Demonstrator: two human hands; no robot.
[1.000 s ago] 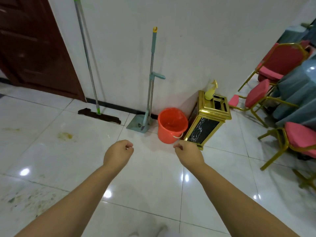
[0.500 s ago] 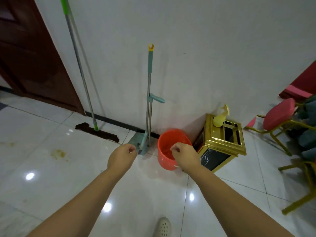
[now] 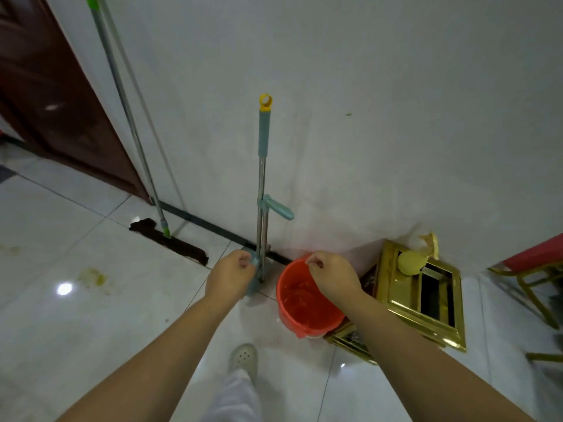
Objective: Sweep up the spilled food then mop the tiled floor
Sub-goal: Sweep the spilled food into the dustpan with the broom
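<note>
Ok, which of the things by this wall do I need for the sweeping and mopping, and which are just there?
For the job:
flat mop
long-handled dustpan
orange bucket
yellowish stain on the floor tiles

Just there:
gold bin
yellow bottle on it
red chair
brown door

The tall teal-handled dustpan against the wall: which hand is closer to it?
The left. The left hand overlaps the foot of the dustpan in this view, without visibly gripping it. The right hand is off to the side, over the orange bucket.
</note>
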